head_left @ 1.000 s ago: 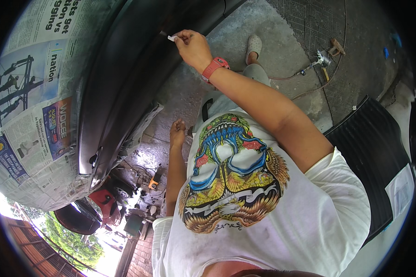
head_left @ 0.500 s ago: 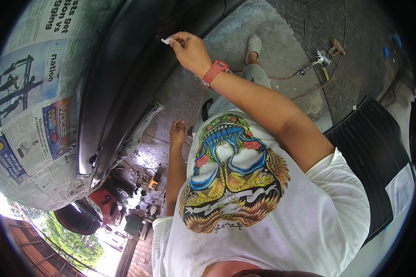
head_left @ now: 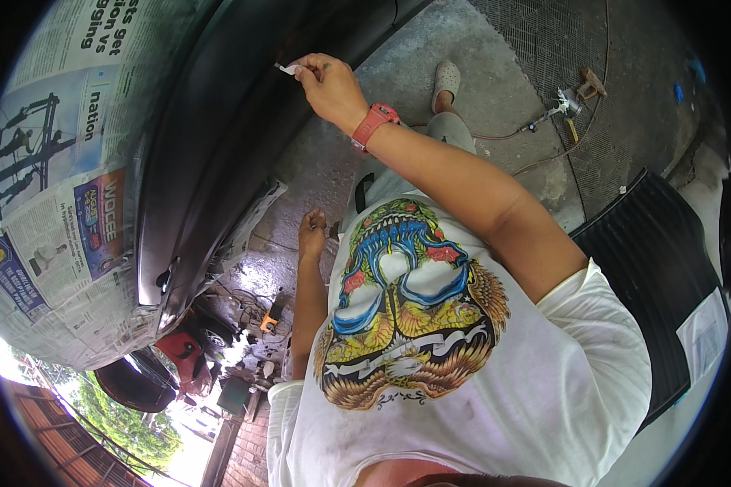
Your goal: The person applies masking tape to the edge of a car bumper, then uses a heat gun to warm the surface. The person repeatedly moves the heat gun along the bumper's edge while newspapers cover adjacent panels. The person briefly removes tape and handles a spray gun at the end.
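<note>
My right hand [head_left: 331,88], with a red watch [head_left: 375,126] on its wrist, pinches a small white strip [head_left: 288,70], perhaps paper or tape. The strip's free end is at the dark car body panel [head_left: 219,122], close to its surface; whether it touches I cannot tell. My left hand [head_left: 312,234] hangs lower down, beside my body, with its fingers curled. What it holds, if anything, is too small to make out. Newspaper sheets [head_left: 49,203] cover the car's upper part to the left of the bare dark panel.
On the floor to the right lie a spray gun [head_left: 567,104] and its hose [head_left: 495,136]. A black ribbed panel [head_left: 650,268] stands at the far right. Beyond the car are an orange tool [head_left: 270,318], cables and a red vehicle [head_left: 183,361]. My shoe [head_left: 447,81] rests on concrete.
My right hand has shifted slightly left, and the white strip's tip has moved left and up along the dark panel. My left hand stays where it was.
</note>
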### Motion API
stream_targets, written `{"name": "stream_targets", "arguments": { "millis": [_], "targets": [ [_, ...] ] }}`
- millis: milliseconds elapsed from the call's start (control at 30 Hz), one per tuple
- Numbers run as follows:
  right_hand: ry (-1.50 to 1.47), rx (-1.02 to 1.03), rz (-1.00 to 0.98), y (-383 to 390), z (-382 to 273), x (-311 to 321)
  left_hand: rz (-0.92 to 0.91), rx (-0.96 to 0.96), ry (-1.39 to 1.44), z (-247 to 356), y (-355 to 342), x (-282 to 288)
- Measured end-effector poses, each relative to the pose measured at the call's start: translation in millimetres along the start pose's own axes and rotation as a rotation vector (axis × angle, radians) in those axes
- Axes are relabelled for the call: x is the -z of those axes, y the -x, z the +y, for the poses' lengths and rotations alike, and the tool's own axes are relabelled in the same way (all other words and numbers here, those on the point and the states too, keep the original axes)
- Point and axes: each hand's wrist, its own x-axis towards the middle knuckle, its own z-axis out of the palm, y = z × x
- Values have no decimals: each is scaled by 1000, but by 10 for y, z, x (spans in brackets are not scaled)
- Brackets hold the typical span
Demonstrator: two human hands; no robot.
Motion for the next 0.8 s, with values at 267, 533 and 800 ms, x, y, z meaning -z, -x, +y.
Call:
{"name": "stream_targets", "arguments": {
  "millis": [267, 533, 800],
  "targets": [
    [43, 10, -7, 9, -52, 32, 2, 10, 6, 12, -12, -2],
    [23, -35, -31, 76, 41, 106, 5, -19, -24, 21, -21, -5],
    [252, 51, -30, 287, 547, 494, 4, -7, -29, 37, -28, -22]
  ]
}}
